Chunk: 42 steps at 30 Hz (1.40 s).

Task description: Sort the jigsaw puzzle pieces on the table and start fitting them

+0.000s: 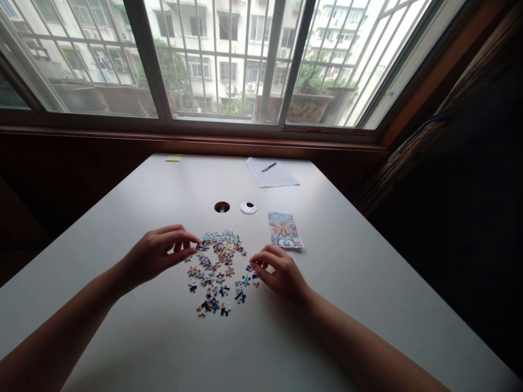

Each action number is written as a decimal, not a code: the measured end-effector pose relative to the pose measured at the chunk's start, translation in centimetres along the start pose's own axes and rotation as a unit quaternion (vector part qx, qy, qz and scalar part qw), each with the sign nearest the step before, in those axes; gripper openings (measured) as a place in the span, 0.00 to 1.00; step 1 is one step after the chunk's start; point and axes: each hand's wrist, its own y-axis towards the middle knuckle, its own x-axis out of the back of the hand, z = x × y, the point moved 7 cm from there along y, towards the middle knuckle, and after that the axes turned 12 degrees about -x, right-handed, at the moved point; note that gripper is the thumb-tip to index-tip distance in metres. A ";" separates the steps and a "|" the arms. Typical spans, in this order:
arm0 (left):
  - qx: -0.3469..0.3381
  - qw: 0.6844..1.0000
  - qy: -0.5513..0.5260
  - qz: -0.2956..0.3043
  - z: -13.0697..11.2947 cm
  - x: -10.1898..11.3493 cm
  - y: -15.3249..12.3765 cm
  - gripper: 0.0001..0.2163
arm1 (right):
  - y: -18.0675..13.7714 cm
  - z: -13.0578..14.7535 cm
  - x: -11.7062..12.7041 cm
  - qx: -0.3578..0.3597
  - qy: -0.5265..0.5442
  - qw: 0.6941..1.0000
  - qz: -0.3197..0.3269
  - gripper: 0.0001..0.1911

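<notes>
A loose pile of small jigsaw puzzle pieces covers the middle of the white table, dense at the back and scattered toward me. At its left edge is my left hand, thumb and index finger curved toward each other around a dark puzzle piece at the fingertips. My right hand is at the right edge, with thumb and index finger pinched together; whatever they hold is too small to make out. Several dark and light-blue pieces lie just left of that hand. Behind it rests a colourful picture sheet with cartoon figures.
The white table has a round cable hole with its white cap beside it. Toward the window are papers with a pen on them. A yellow strip marks the far left edge. A curtain hangs right.
</notes>
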 end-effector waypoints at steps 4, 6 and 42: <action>-0.032 0.997 -0.005 0.073 0.8 -0.2 -0.8 0.08 | 0.0 -0.1 -0.1 -0.007 -0.004 1.000 0.007 0.06; -0.035 0.994 -0.013 0.103 1.3 -0.7 -1.6 0.08 | 0.1 -0.2 -0.1 -0.008 -0.005 1.000 0.011 0.06; 0.008 0.987 -0.059 0.149 4.7 -3.8 -7.8 0.09 | 0.2 -0.8 -0.4 -0.027 -0.024 0.999 0.034 0.05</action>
